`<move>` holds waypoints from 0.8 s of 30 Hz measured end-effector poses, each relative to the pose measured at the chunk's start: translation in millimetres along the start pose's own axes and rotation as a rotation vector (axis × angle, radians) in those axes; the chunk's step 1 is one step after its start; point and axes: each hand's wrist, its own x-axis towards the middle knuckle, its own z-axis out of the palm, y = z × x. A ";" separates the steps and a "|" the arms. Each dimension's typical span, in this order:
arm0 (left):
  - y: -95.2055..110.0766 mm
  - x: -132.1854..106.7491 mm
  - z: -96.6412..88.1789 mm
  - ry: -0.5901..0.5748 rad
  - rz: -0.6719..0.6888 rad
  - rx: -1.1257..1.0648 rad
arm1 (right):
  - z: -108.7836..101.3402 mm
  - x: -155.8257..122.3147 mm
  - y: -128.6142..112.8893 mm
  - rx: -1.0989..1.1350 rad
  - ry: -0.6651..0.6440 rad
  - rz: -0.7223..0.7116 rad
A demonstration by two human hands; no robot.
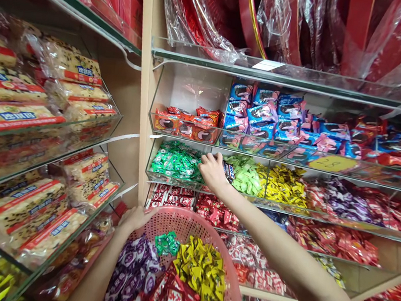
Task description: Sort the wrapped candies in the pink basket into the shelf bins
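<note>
My left hand [135, 218] grips the far rim of a pink plastic basket [192, 222] held in front of me. In the basket lie purple, yellow and red wrapped candies and a few green ones [167, 242]. My right hand [212, 171] reaches up into a clear shelf bin, fingers curled into the pile of dark green wrapped candies [175, 161]. Next to that hand lies a dark candy bar [228, 171], then light green candies [246, 174] and yellow candies [283, 184].
Clear acrylic bins [188, 132] hold orange and blue cookie packs above, red and purple candies lower down. Glass shelves at left [43, 128] carry wrapped nougat bars. Red gift boxes in plastic fill the top shelf [273, 23]. A wooden upright [142, 90] divides the two racks.
</note>
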 end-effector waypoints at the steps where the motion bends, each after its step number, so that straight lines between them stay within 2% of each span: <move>1: 1.0 0.1 -0.1 0.000 0.002 -0.003 | -1.4 0.1 1.8 -0.002 0.005 -0.002; 7: 3.7 0.9 0.0 -0.007 0.015 -0.005 | -15.5 -10.4 1.6 0.047 0.081 0.021; 11: 3.6 1.7 0.9 -0.006 0.022 0.006 | -18.3 -39.7 -29.5 0.220 0.061 -0.051; 14: 4.7 1.5 1.6 0.007 0.010 0.019 | -4.3 -67.5 -65.3 0.325 -0.050 -0.177; 18: 5.5 1.1 3.1 0.013 0.018 0.016 | 30.4 -94.4 -104.4 0.365 -0.156 -0.254; 21: 5.0 0.6 3.7 0.013 0.028 0.016 | 50.4 -102.6 -116.7 0.369 -0.184 -0.228; 24: 5.0 -0.9 2.6 0.005 0.033 0.019 | 52.0 -101.0 -113.2 0.400 -0.186 -0.205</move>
